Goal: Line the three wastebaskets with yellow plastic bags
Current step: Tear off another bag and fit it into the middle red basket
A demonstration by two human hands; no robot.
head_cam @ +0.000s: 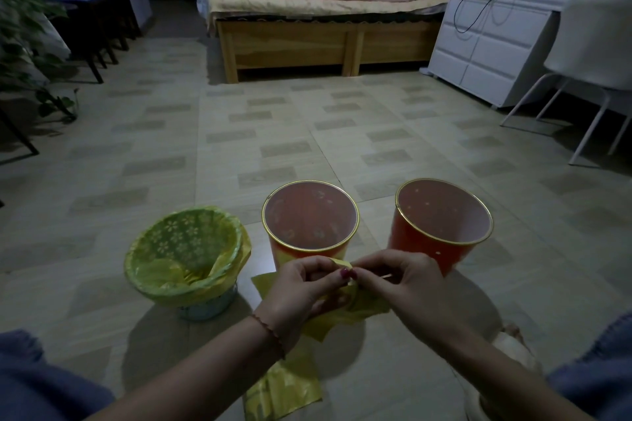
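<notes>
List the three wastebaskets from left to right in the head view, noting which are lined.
Lined wastebasket with a yellow bag → bare middle red wastebasket → bare right red wastebasket.

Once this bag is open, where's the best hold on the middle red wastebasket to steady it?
Grip the middle red wastebasket by its gold rim, coming from above on the near side. It stands upright with an open mouth, unlined, and its tapering wall offers less purchase. Both hands are busy pinching the yellow bag.

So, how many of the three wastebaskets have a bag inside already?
One: the left wastebasket is lined in yellow. Both hands, left and right, pinch a folded yellow bag, working it open. The two red wastebaskets remain bare.
</notes>
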